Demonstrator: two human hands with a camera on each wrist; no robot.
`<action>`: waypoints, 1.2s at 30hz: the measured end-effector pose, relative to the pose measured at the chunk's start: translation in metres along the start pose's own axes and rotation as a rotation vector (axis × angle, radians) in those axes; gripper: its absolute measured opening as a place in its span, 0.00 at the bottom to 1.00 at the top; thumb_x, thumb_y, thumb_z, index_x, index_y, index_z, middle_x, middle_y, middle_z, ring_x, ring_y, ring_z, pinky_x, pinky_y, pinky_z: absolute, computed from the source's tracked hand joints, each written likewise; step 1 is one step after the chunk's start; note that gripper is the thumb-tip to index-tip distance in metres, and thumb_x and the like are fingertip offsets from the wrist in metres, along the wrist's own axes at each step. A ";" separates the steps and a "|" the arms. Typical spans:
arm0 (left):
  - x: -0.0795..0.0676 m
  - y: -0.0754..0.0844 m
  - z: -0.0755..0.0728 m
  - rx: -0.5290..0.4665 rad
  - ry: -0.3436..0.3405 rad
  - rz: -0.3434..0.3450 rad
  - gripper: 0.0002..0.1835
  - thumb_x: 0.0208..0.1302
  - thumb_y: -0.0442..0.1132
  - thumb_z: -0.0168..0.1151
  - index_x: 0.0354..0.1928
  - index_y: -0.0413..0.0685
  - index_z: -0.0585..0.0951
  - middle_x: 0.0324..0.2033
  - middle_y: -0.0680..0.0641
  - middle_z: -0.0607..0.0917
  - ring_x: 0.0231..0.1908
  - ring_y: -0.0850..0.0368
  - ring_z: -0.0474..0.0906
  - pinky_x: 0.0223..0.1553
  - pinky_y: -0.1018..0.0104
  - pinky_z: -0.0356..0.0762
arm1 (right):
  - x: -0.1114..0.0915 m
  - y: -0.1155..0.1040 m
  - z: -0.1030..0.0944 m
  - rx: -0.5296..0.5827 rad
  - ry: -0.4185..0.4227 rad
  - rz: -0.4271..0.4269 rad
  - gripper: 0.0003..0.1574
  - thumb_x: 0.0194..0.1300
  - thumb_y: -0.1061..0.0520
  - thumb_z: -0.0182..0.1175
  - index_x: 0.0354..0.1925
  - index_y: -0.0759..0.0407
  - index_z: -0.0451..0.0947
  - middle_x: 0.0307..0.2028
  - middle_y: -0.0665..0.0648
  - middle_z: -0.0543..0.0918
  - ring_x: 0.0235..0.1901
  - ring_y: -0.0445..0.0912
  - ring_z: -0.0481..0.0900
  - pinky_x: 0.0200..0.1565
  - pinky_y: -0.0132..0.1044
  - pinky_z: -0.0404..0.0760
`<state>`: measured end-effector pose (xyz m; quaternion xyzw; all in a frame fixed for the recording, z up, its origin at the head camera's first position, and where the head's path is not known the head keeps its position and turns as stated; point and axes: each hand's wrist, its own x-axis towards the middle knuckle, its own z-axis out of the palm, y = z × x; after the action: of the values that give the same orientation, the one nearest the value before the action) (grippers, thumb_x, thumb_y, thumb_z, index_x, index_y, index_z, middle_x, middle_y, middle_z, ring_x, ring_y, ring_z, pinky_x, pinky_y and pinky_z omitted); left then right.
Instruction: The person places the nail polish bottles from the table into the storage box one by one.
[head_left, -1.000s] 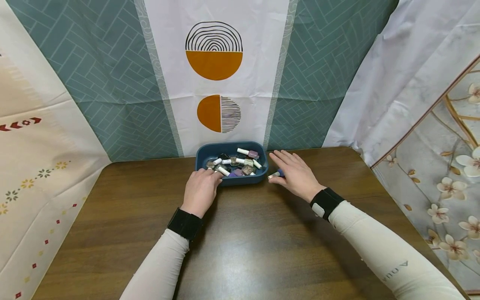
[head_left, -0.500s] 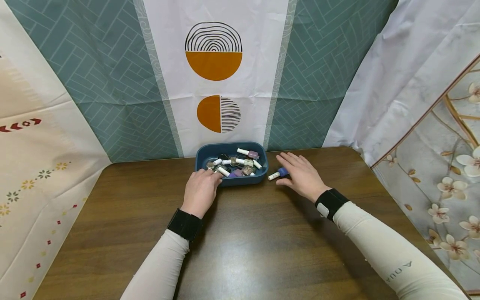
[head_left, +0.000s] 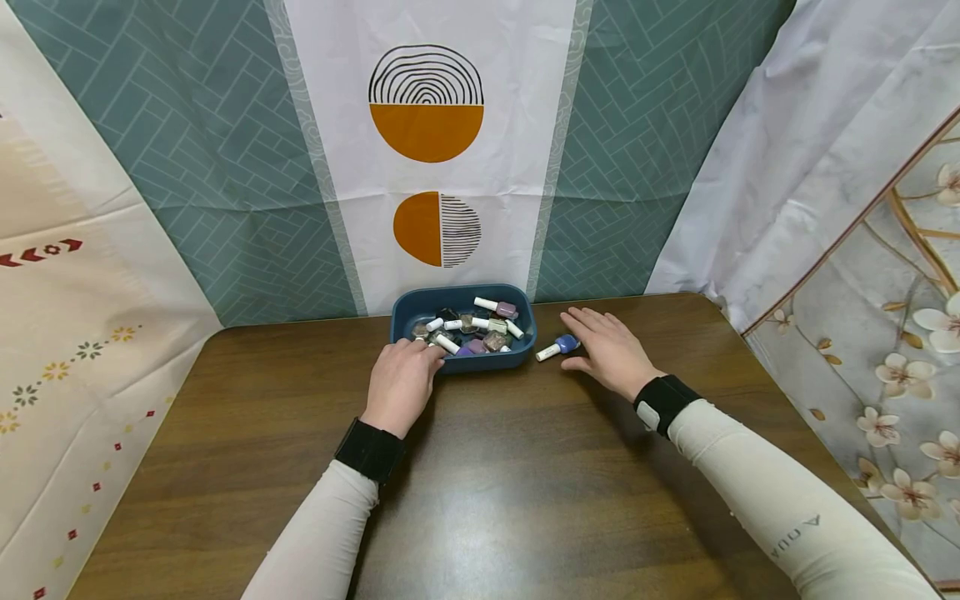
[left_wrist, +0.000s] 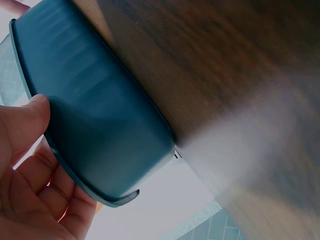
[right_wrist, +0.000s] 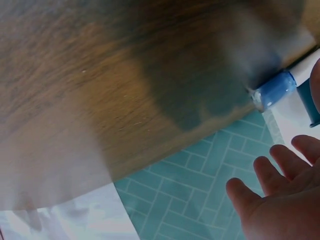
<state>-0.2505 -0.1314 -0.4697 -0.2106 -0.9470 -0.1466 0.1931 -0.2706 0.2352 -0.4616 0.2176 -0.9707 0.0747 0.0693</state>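
Observation:
With thumb outside and fingers over the rim, my left hand (head_left: 400,385) grips the near left corner of a dark blue plastic bin (head_left: 491,362). Inside the bin lie several nail polish bottles (head_left: 497,307) with white caps, in purple, clear and dark shades. To the bin's right, a blue nail polish bottle (head_left: 559,347) lies on its side on the table, white cap toward the bin. My right hand (head_left: 609,357) hovers just right of that bottle, fingers spread and holding nothing. The right wrist view shows the bottle (right_wrist: 276,90) apart from the fingertips.
The brown wooden table (head_left: 465,492) has its back edge right behind the bin. A patterned green and white curtain (head_left: 630,150) hangs there, with a floral cloth (head_left: 892,375) on the right and a cream cloth (head_left: 82,292) on the left.
My right hand has let go of the blue nail polish bottle and drawn back to the right, leaving it lying on the table. My left hand has stayed on the bin.

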 end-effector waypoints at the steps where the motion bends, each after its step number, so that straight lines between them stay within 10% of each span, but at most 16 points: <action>1: 0.000 0.000 0.000 0.001 -0.001 -0.001 0.06 0.75 0.36 0.74 0.50 0.46 0.94 0.38 0.46 0.92 0.40 0.46 0.83 0.50 0.50 0.81 | 0.000 0.001 0.000 -0.005 0.000 -0.001 0.56 0.71 0.42 0.77 0.83 0.65 0.65 0.81 0.68 0.68 0.81 0.65 0.63 0.80 0.65 0.57; 36: 0.000 -0.001 0.001 0.001 0.009 0.009 0.06 0.75 0.36 0.74 0.49 0.45 0.94 0.38 0.46 0.92 0.39 0.46 0.82 0.49 0.50 0.81 | 0.011 0.002 0.011 -0.022 0.008 -0.058 0.34 0.72 0.57 0.77 0.70 0.69 0.80 0.66 0.68 0.84 0.69 0.63 0.81 0.72 0.60 0.74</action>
<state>-0.2512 -0.1315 -0.4709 -0.2141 -0.9452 -0.1462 0.1982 -0.2828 0.2301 -0.4707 0.2447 -0.9644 0.0631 0.0778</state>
